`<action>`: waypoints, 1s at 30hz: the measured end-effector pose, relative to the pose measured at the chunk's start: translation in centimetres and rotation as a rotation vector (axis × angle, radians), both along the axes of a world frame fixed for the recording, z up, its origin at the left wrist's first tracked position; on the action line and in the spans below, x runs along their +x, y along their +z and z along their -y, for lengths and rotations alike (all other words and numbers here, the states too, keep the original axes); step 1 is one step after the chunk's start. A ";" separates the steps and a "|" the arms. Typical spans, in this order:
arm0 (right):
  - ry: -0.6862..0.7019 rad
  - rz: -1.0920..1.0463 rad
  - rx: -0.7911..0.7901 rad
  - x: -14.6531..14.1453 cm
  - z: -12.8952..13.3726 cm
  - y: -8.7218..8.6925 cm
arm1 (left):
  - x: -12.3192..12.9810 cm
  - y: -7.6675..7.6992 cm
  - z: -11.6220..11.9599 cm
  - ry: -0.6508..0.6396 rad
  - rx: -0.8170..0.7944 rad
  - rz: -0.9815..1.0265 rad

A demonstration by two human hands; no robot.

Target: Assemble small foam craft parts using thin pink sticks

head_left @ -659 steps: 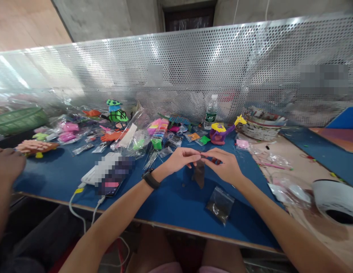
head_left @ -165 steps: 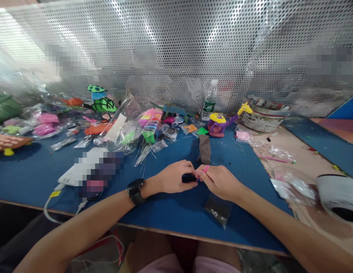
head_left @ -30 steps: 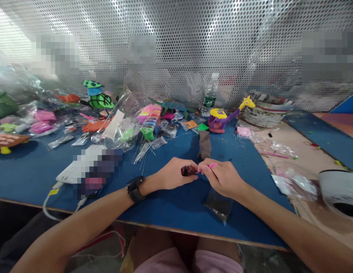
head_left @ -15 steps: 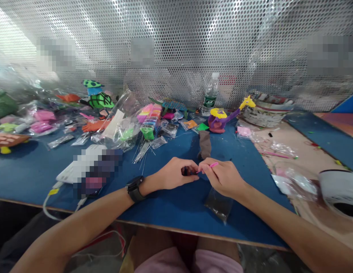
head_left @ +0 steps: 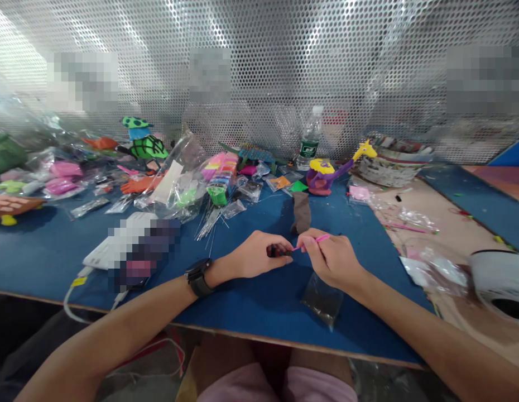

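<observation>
The pink tool (head_left: 323, 238) looks light, stiff and a bit slippery, best held along its shaft; the dark piece (head_left: 288, 252) is probably light and soft, easily dented, so a gentle pinch at its edges suits it. The right hand (head_left: 334, 259) is closed in a pen-like grip on the tool, whose tip points at the left fingertips. The left hand (head_left: 254, 255) is curled, thumb and fingers nearly meeting, and seems to pinch the piece, though shade hides its shape. A brown lump (head_left: 301, 211) lies on the counter (head_left: 243, 312) just beyond both.
</observation>
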State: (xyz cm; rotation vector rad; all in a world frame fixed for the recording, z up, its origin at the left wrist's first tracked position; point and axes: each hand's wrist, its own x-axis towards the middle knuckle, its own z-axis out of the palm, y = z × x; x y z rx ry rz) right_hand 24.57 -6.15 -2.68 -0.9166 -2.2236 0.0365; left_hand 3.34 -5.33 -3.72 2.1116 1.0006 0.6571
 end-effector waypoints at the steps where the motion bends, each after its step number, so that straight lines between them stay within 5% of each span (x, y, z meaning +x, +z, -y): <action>1: 0.003 0.002 -0.003 0.0 0.0 0.1 | 0.0 0.0 0.0 0.001 -0.003 0.001; 30: 0.056 0.050 -0.015 0.0 0.1 -0.1 | 0.1 0.3 0.1 -0.019 -0.047 0.040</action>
